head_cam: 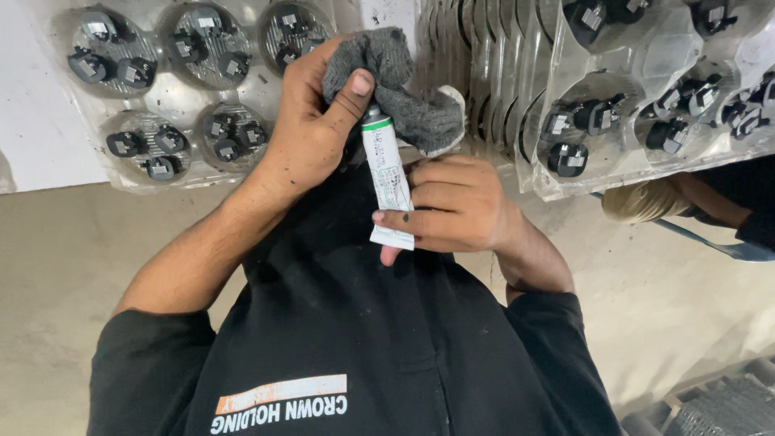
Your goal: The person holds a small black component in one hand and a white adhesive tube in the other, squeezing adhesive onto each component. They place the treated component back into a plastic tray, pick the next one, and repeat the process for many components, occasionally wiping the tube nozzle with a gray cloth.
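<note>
Black shirt fabric (347,339) fills the foreground. Just above it, a small white tube (387,182) is gripped upright by the right hand (456,206), while a grey rag (404,85) is pinched over its tip by the left hand (311,129). Clear trays (182,93) of round parts lie beyond.

two hands are seen, the left hand (311,133) and the right hand (452,206). one white tube (386,173) and one grey cloth (404,85) are counted. five round black-fitted parts are counted in the left clear tray (173,173). one stack of trays (476,73) is seen.
</note>
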Motion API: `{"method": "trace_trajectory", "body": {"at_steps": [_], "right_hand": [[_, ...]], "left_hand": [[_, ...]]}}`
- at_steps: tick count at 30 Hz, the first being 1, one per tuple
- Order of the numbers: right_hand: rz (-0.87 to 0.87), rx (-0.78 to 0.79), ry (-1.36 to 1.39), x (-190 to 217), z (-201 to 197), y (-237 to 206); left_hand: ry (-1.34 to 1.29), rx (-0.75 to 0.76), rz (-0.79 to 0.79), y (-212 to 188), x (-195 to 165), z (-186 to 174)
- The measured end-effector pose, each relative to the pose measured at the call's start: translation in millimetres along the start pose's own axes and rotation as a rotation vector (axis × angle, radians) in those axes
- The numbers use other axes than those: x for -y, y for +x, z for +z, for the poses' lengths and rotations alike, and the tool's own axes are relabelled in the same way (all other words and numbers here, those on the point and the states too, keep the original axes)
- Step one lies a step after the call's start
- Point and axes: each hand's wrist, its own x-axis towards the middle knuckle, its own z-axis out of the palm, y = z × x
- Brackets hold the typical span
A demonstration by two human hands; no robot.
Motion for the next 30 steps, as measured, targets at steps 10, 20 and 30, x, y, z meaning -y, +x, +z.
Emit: {"method": "trace_trajectory", "body": {"at_steps": [10,20,30], "right_hand": [[0.641,-0.512,0.494,16.9,40.4,-27.0],[1.014,-1.055,1.109,-15.3,103.2,-56.4],[0.497,-0.739,-0.146,-19.6,91.4,-53.5]], "left_hand": [[0.107,-0.246,0.103,-11.4,1.8,-0.5],[0.314,-0.350,0.248,-15.8,16.1,6.5],[-0.004,-0.366,0.057,-17.2,33.8,5.5]]}}
